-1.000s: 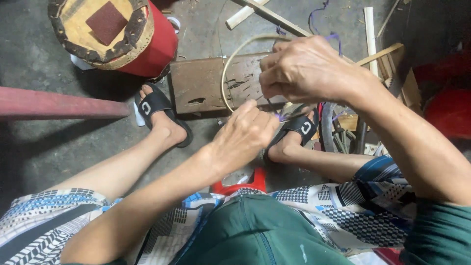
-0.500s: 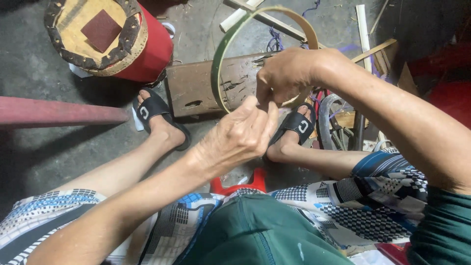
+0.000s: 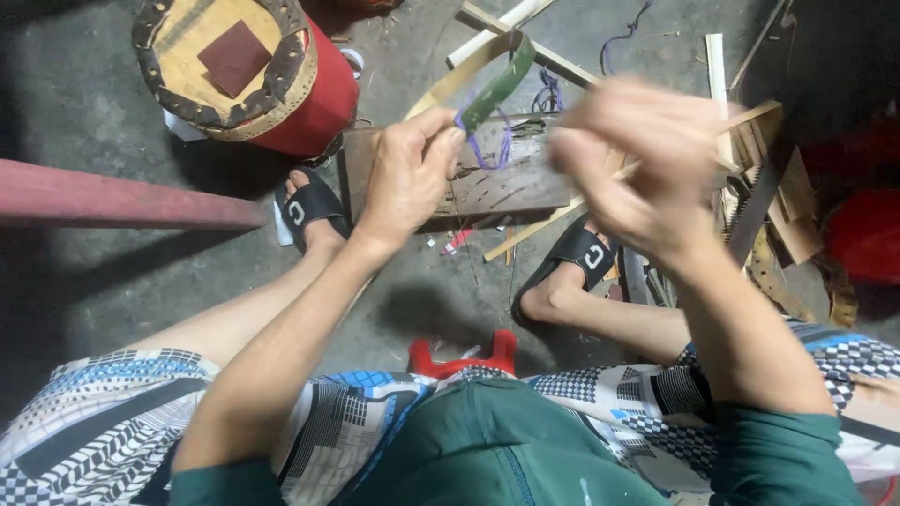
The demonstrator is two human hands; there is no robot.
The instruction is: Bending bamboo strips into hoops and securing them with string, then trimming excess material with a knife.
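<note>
Head view, left hand (image 3: 408,178) pinching one bamboo strip (image 3: 495,86), right hand (image 3: 647,159) blurred

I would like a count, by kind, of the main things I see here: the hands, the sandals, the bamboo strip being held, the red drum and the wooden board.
Hands: 2, left hand, right hand
Black sandals: 2
Green bamboo strip: 1
Red drum: 1
Wooden board: 1
Total: 7
</note>
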